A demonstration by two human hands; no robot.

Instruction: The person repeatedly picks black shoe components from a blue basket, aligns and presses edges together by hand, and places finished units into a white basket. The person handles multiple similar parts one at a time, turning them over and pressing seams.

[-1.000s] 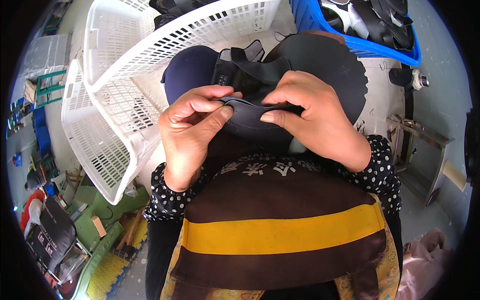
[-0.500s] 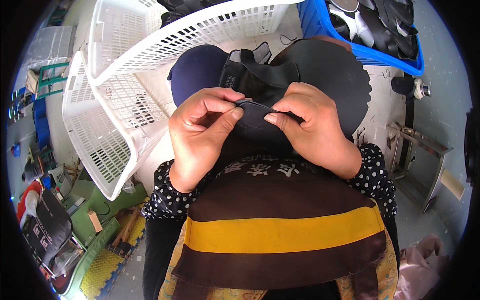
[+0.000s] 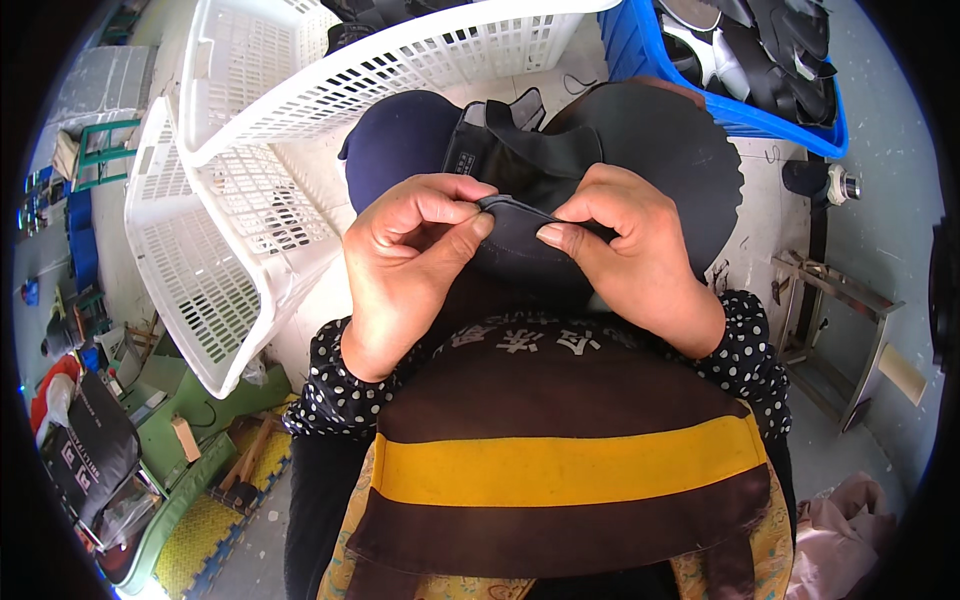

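1. A blue crate (image 3: 760, 115) is sitting at the far right, holding a heap of black and white shaped pieces (image 3: 770, 45).
2. A white slotted basket (image 3: 400, 60) is lying across the far side with dark items showing inside its rim; a second white basket (image 3: 215, 270) is leaning on its side at the left, and what it holds cannot be told.
3. The dark fabric piece (image 3: 520, 225) is lying in the middle, just in front of the person's chest, its folded edge running left to right between both hands.
4. The left hand (image 3: 410, 255) is pinching the left end of that edge, thumb and forefinger closed on it, other fingers curled.
5. The right hand (image 3: 625, 250) is gripping the right end the same way, thumb pressing on top.
6. Beyond the hands, the piece is widening into a rounded dark shape (image 3: 650, 140) pointing away from the person.
7. A brown apron with a yellow band (image 3: 560, 465) is covering the near side.
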